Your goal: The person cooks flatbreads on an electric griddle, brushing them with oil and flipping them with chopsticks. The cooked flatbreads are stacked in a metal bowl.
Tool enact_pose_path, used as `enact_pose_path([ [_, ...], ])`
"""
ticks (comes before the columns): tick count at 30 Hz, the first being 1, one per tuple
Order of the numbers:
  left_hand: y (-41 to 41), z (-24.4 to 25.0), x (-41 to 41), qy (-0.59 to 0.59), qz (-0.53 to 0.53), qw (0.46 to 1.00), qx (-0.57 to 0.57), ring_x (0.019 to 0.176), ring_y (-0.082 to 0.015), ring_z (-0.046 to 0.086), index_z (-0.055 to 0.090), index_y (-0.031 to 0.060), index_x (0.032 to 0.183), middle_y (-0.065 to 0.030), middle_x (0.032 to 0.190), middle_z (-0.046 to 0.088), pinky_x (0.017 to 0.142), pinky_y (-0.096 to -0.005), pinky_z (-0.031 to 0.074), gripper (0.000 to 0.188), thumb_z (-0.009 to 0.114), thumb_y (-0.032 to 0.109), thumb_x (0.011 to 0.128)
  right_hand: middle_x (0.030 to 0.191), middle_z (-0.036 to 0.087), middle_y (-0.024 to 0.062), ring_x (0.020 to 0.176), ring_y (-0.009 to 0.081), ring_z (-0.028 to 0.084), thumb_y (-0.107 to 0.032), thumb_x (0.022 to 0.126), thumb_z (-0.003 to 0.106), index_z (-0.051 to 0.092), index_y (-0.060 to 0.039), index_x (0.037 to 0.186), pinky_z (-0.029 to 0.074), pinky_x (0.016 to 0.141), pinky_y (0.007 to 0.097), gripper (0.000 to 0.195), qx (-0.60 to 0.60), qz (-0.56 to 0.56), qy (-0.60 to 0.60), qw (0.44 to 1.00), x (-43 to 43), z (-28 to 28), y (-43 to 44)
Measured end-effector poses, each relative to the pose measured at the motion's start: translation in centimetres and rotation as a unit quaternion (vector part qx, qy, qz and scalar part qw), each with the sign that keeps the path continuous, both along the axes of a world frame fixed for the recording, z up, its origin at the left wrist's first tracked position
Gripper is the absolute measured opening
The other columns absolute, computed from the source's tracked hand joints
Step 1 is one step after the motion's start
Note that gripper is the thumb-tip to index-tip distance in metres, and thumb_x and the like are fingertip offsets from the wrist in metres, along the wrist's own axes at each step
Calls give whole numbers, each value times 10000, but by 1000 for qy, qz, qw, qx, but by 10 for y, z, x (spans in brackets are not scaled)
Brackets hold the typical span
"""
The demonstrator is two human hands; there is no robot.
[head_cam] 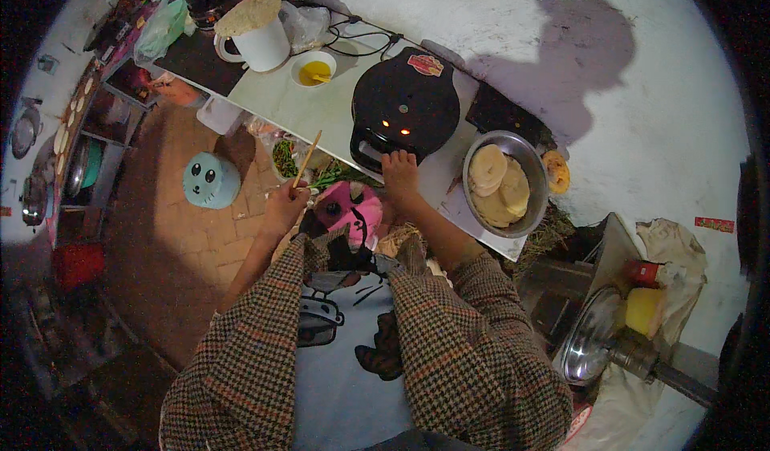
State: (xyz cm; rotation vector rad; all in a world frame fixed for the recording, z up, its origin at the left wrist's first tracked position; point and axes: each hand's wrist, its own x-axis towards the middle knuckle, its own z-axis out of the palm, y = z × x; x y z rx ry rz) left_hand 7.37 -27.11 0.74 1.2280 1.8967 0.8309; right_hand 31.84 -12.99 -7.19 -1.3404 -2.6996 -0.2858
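Note:
A slim wooden stick (307, 159) points up from my left hand (286, 207), which grips its lower end beside the table edge. My right hand (400, 177) has its fingers curled over the front handle of a black electric baking pan (403, 108); the thumb is hidden. The pan's lid is down, and two orange lights glow on it. To its right, a steel bowl (537, 213) holds several round, pale flatbreads (488, 165). Behind the pan to the left, a white bowl (296, 66) contains yellow liquid and a small yellow utensil.
A white mug (264, 45) with a flatbread-like disc on top stands on the table (271, 105) near black cables (367, 33). Below are a pink cartoon-faced item (367, 210), green vegetables (284, 157) and a light-blue stool (219, 192). A metal-lidded vessel (592, 336) is at right.

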Motion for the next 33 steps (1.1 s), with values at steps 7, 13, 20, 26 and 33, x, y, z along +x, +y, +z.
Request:
enact_pose_path([
  [7,16,42,12,-13,-4,1000,-1,604,-149,584,593,13,1020,-93,659,616,581,-293,460,322,559,293,865,873,542,63,902,247,499,-216,683,666,563,-85,886,369,800,381,263,-54,-14,226,972,-1,67,-35],
  [13,39,112,20,-261,-23,963,-59,537,-66,429,594,52,1066,1,723,585,494,-214,326,363,441,350,927,898,583,129,873,319,534,-168,746,639,568,-54,999,412,759,431,287,-253,-3,377,891,-6,89,-70],
  [20,66,78,5,-671,-19,741,-15,1124,-228,432,406,86,1294,-98,1275,440,929,-378,360,463,374,382,940,1019,578,140,933,310,553,-193,679,754,468,-106,1248,458,792,386,642,-170,166,445,863,-72,152,-98],
  [26,32,63,-22,-693,-125,706,-74,1211,-238,400,328,102,1355,-75,1383,337,988,-375,365,468,335,358,963,940,581,121,877,357,545,-368,754,666,525,-132,1163,436,750,430,493,-176,80,536,821,-113,162,-125],
  [33,-14,29,-59,-622,-249,739,-78,1180,-228,435,347,89,1343,-82,1328,416,965,-354,383,514,378,407,941,800,556,106,705,258,550,-215,787,651,546,-50,1064,440,627,346,339,-145,63,578,801,-146,166,-165],
])
